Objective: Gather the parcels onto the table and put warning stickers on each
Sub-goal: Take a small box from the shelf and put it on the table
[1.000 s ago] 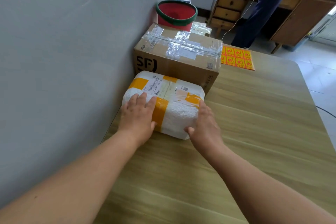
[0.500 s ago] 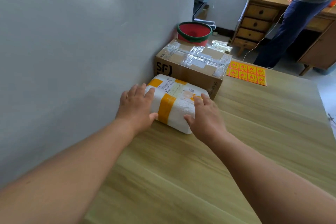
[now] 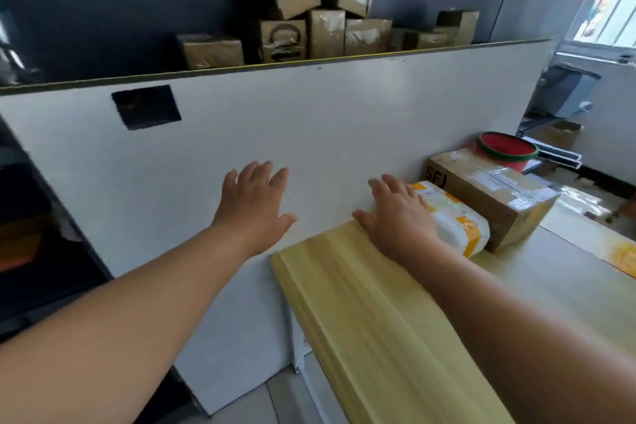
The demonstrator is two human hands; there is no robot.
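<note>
A white foam parcel (image 3: 457, 220) with orange tape lies on the wooden table (image 3: 371, 303) against the white partition. Behind it stands a brown cardboard box (image 3: 495, 196) marked SF, wrapped in clear tape. My right hand (image 3: 399, 213) hovers open at the table's near corner, just left of the white parcel and partly covering it. My left hand (image 3: 254, 203) is open in the air in front of the partition, off the table, holding nothing. A corner of the orange sticker sheet (image 3: 624, 256) shows at the right edge. Several cardboard parcels (image 3: 323, 31) are piled behind the partition.
A tall white partition (image 3: 309, 120) with a dark rectangular hole (image 3: 146, 107) runs along the table's left side. A red bucket with a green rim (image 3: 506, 150) stands past the brown box. Dark shelving (image 3: 34, 234) is at the left. Floor shows below the table's end.
Both hands have let go of the white parcel and lifted off it, the left one swinging out past the table. The view has turned left and up, revealing the parcels behind the partition.
</note>
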